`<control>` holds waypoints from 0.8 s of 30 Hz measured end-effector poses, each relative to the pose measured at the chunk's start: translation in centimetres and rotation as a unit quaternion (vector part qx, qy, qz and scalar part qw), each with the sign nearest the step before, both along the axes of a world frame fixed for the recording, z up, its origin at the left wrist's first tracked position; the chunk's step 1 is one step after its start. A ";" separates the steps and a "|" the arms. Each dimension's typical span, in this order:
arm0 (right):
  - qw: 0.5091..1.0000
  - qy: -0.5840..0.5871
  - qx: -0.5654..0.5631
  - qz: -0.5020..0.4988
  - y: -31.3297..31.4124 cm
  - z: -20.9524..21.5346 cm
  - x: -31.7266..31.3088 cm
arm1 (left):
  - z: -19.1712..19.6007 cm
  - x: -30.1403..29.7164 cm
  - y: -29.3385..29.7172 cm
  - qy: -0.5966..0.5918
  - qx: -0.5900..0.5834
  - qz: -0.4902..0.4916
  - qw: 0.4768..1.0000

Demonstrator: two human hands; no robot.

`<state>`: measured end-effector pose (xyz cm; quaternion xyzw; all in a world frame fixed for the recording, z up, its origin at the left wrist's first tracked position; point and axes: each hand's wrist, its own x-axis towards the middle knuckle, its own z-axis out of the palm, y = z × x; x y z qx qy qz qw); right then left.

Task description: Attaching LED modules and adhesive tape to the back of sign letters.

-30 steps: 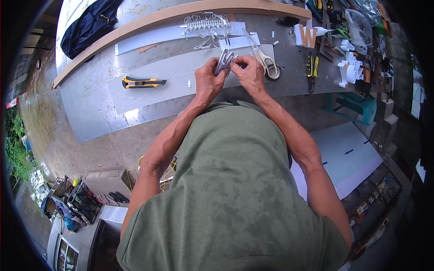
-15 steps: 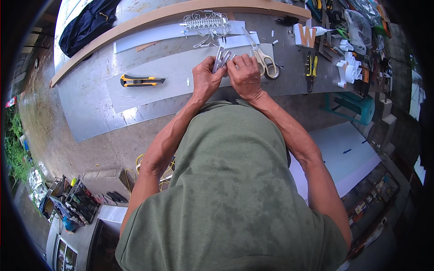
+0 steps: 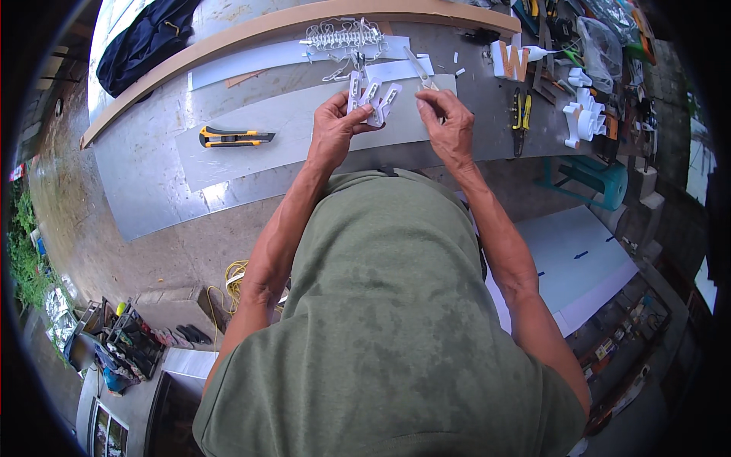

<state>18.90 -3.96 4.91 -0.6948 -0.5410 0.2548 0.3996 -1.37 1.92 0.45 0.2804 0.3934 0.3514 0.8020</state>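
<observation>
My left hand grips a white W-shaped letter between thumb and fingers, its top held up above the metal bench. Small pale strips with dots, which look like LED modules, lie in the letter's arms. Apart from it on the right, my right hand is closed, thumb and forefinger together; whatever it may pinch is too small to make out. Just beyond those fingertips lie the scissors, their handles mostly hidden by the hand. A wired bundle of white LED modules lies beyond the letter.
A yellow-black utility knife lies at left on a grey sheet. Yellow-handled pliers and white cut letters are at right. A long brown strip crosses the far side. A green stool stands below the bench.
My right hand has come off the letter and moved right, over the scissors' handles. My left hand still holds the letter, now turned so its inside shows.
</observation>
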 end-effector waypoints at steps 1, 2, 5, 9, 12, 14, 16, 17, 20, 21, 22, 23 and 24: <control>1.000 0.000 0.000 -0.001 -0.3 0.1 -0.2 | 0.0 0.0 -0.1 0.000 0.000 -0.001 1.000; 1.000 0.003 -0.009 0.018 -0.5 0.2 -0.4 | 0.0 0.0 -0.2 -0.010 -0.007 -0.003 1.000; 0.998 0.018 -0.011 0.063 -0.7 0.1 -0.9 | -0.1 -0.1 -0.2 -0.014 -0.016 -0.007 1.000; 0.987 -0.010 0.012 0.163 -0.8 0.2 -1.5 | -0.3 -0.1 -0.2 0.012 -0.019 -0.020 1.000; 0.989 -0.023 -0.024 0.146 -1.2 -0.4 -2.0 | -0.6 0.1 -0.4 0.008 -0.017 -0.026 0.999; 0.990 0.003 -0.030 0.140 -1.2 -1.3 -1.8 | -0.8 0.0 -0.5 0.014 -0.015 -0.033 0.999; 0.990 0.029 -0.036 0.134 -1.2 -1.8 -1.8 | -1.0 0.0 -0.6 0.019 -0.013 -0.038 0.999; 0.991 0.044 -0.034 0.122 -1.3 -2.1 -1.8 | -1.1 0.0 -0.6 0.025 -0.008 -0.040 0.999; 0.987 0.107 -0.073 0.095 -1.5 -2.3 -1.8 | -1.2 0.0 -0.7 0.027 -0.014 -0.039 0.999; 0.979 0.153 -0.112 0.079 -1.5 -2.2 -1.7 | -1.1 0.1 -0.7 0.022 -0.024 -0.037 0.999; 0.979 0.153 -0.113 0.079 -1.6 -2.4 -1.7 | -1.1 0.1 -0.7 0.022 -0.024 -0.037 0.999; 0.961 0.233 -0.139 0.059 -1.8 -2.7 -1.7 | -1.0 0.1 -0.7 0.019 -0.024 -0.034 0.999; 0.935 0.311 -0.163 0.039 -1.9 -2.8 -1.8 | -1.0 0.1 -0.7 0.015 -0.025 -0.032 0.999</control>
